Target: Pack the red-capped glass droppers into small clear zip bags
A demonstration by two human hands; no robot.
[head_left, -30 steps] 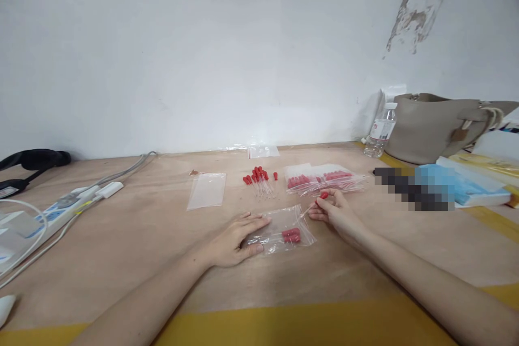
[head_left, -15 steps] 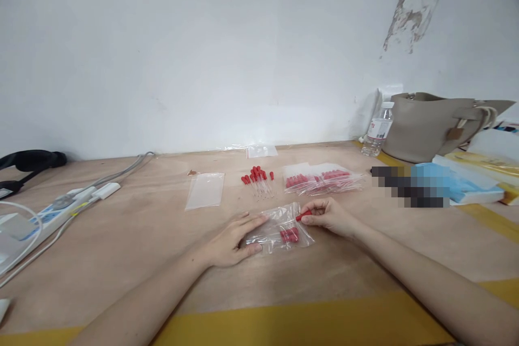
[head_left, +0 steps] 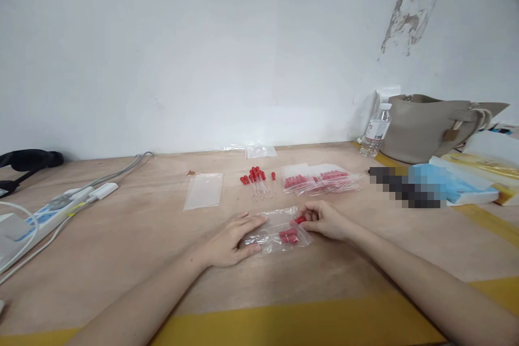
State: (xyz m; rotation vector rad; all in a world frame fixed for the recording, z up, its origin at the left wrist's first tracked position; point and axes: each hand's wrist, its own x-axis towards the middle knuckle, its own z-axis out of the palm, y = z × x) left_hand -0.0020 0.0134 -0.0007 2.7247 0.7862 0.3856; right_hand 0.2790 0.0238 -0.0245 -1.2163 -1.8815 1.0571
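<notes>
Left hand [head_left: 231,240]: flat, fingers spread, pressing bag [head_left: 275,230].
Right hand [head_left: 324,220]: pinching dropper [head_left: 299,220], glass stem hidden.
Droppers in bag: count unclear.
Loose at 12 o'clock: count blurred.

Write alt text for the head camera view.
A right hand slides a red-capped dropper into a clear bag that the left hand presses flat on a wooden table. Behind lie loose droppers, filled bags and an empty bag.
</notes>
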